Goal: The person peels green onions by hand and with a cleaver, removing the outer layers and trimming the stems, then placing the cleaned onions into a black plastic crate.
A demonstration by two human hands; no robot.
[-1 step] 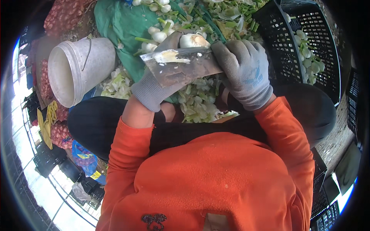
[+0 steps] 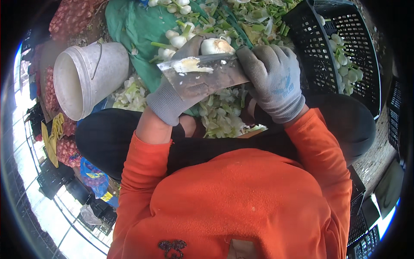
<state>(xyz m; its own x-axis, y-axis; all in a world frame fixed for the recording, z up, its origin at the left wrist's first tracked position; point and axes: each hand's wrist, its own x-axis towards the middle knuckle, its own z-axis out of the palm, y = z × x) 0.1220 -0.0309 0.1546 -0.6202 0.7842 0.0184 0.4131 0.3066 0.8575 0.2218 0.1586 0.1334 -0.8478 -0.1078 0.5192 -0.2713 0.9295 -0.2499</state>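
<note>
The blade (image 2: 211, 81) had tilted slightly, the right hand (image 2: 275, 77) gripping it; the left hand (image 2: 171, 98) seemingly held a bulb (image 2: 215, 46) at twelve o'clock.

The floor (image 2: 374, 160) shows at my three o'clock. On it, a black crate (image 2: 311, 64) sits at two and green-and-white trimmings (image 2: 276, 19) lie at one; a green cloth (image 2: 129, 23) spreads at eleven, white bulbs (image 2: 177, 42) on it toward twelve. Pale peelings (image 2: 222, 120) lie closest in.

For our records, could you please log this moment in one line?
left hand: holding white bulb | right hand: gripping knife | crate: bulbs inside
</note>
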